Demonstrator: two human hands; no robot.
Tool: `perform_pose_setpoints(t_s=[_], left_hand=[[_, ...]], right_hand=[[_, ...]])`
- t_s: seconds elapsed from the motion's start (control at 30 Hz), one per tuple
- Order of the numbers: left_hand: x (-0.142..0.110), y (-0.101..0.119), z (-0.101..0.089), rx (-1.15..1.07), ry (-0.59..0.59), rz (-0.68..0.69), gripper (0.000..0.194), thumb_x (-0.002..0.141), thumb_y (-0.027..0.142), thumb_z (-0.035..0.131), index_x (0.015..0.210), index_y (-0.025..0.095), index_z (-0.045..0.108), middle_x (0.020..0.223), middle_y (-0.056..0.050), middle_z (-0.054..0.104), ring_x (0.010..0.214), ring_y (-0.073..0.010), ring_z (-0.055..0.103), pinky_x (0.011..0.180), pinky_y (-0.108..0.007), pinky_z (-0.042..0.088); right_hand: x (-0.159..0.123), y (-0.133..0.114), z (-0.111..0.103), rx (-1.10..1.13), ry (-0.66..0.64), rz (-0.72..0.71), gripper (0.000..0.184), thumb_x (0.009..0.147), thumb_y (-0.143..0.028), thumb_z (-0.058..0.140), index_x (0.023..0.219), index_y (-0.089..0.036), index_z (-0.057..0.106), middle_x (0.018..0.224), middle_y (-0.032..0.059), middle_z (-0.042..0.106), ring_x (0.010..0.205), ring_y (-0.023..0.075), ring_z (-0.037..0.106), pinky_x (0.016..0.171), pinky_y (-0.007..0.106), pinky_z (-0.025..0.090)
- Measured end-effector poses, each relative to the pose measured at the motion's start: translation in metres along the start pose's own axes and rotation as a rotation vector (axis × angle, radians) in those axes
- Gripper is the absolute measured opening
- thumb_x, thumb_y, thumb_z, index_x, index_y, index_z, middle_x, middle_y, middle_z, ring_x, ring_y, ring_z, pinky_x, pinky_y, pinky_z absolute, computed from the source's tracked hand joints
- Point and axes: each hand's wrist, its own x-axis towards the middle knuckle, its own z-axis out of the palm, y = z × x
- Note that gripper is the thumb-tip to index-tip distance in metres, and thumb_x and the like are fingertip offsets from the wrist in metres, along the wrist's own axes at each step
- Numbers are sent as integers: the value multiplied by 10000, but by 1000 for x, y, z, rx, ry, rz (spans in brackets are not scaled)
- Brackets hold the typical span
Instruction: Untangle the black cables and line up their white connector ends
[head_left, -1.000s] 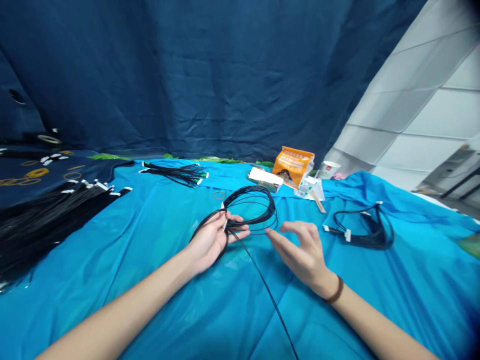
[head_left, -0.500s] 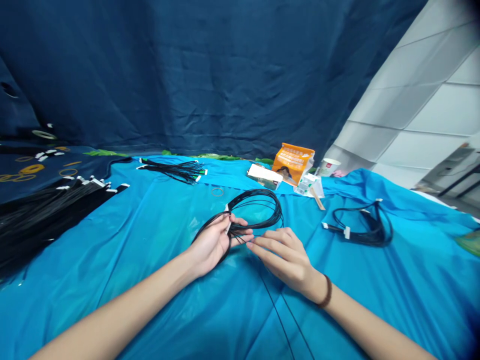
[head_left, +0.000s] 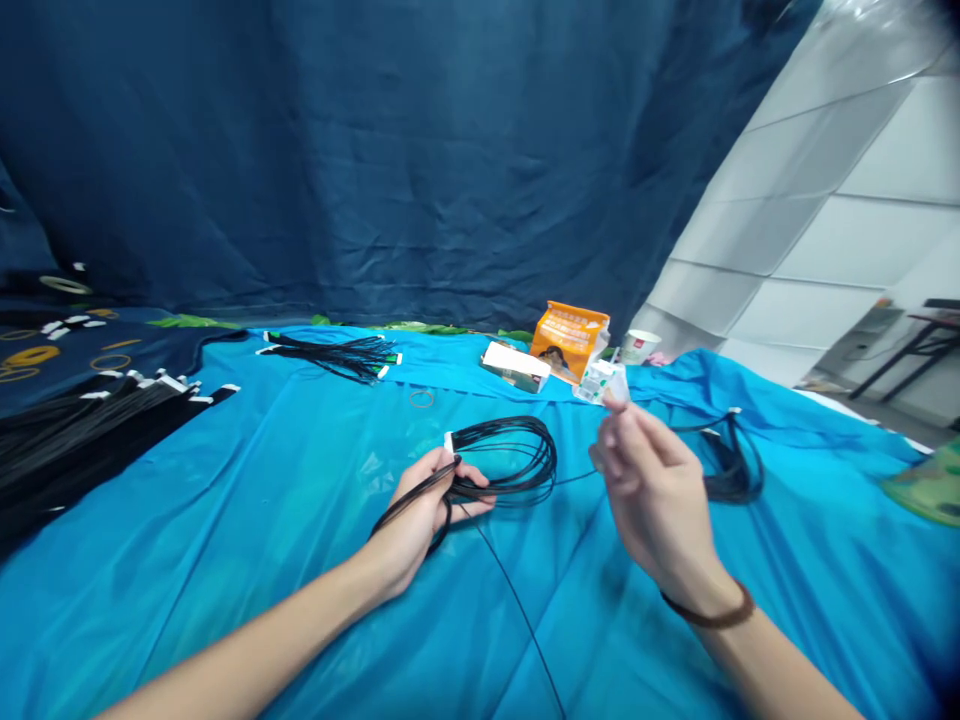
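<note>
My left hand (head_left: 416, 515) is closed round a looped bundle of thin black cables (head_left: 541, 452), held a little above the blue cloth. A white connector (head_left: 449, 440) sticks up beside its fingers. Off to the right, my right hand (head_left: 656, 495) is raised with fingers pinched. One thin cable strand (head_left: 574, 480) runs from the loop to it; the end at the fingers is hidden. A loose strand (head_left: 517, 598) trails from the left hand down toward the near edge. Behind my right hand lies another black cable coil (head_left: 739, 465), partly covered.
Black cables with white ends (head_left: 112, 420) are piled at the left. A smaller cable bundle (head_left: 330, 352) lies at the back. An orange bag (head_left: 574, 335), a white-topped box (head_left: 514, 362) and a paper cup (head_left: 637, 346) stand behind the hands, near a rubber band (head_left: 421, 398).
My right hand has moved away from the left hand, rightward and up, drawing a strand out. The left hand still grips the bundle, slightly lower in view.
</note>
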Motion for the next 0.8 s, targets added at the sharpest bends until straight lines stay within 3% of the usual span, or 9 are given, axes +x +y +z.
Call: perform_pose_setpoints(t_s=[0.13,0.23,0.8], left_hand=[[-2,-8,2,88,-53,-1,269,772,408,486,763,146,549,780,-36,599,750,-152,595,801,-397,464],[-2,-12,2,103,-69,-6,280,768,419,487,770,147,555,793,-48,616,772,-152,592,796,-368,465],[-1,-10,-1,142,-70,25,272,787,405,462,755,155,565,810,-46,634,759,-151,608,776,-356,480]], right_hand=[[-24,2,13,-463,-291,-398,113,800,-150,542,844,-190,638,711,23,597,621,119,533,558,246,426],[-34,6,19,-611,-391,-517,121,814,-143,509,805,-174,625,652,22,569,573,117,485,542,257,397],[-32,4,16,-572,-414,-509,83,792,-99,526,808,-139,597,648,32,552,597,124,457,543,263,381]])
